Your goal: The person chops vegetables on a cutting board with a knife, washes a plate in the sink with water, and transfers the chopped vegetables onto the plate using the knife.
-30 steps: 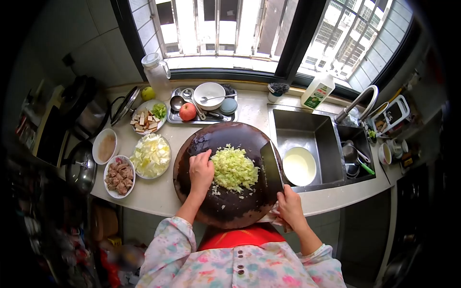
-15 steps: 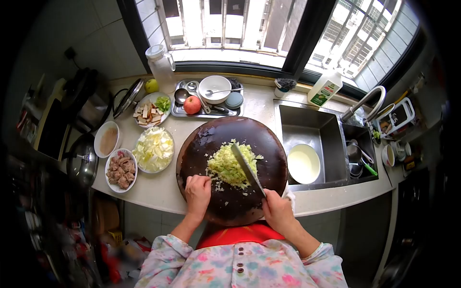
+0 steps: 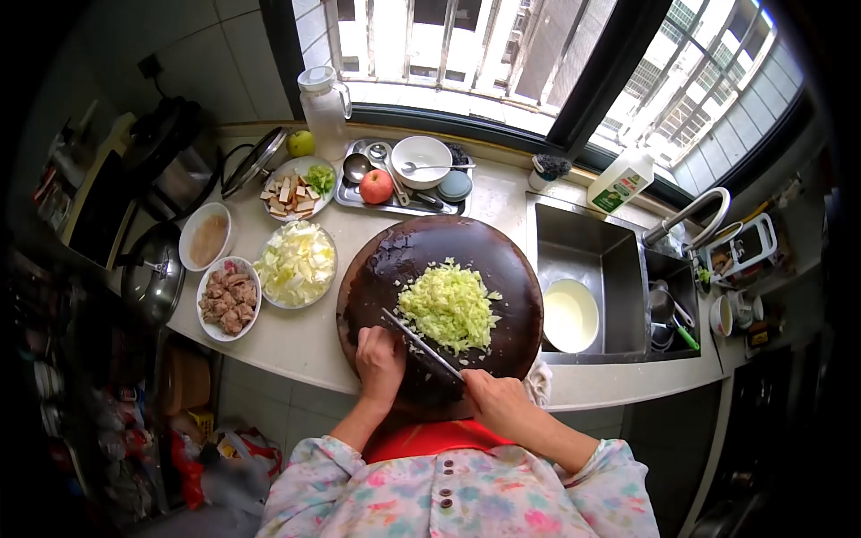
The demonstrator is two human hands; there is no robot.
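My right hand (image 3: 493, 394) is wrapped round the handle of a kitchen knife (image 3: 423, 343). Its blade slants up and left over the near part of a round dark cutting board (image 3: 386, 255). Just beyond the blade lies a heap of chopped pale-green cabbage (image 3: 453, 305), with small bits scattered around it. My left hand (image 3: 381, 361) rests at the board's near left with curled fingers, close to the knife's tip. The underside of that hand is hidden, so I cannot see whether anything is in it.
Left of the board stand a plate of cut cabbage (image 3: 298, 260), a bowl of meat chunks (image 3: 230, 303) and a plate of sliced pieces (image 3: 291, 193). A tray (image 3: 354, 199) behind holds an apple (image 3: 376, 186). At right, a pale bowl (image 3: 570, 316) sits in the sink (image 3: 592, 229).
The knife has come off the heap and swung left and down to its near side, lying flatter. Chopped cabbage looks more gathered. The camera view has shifted slightly.
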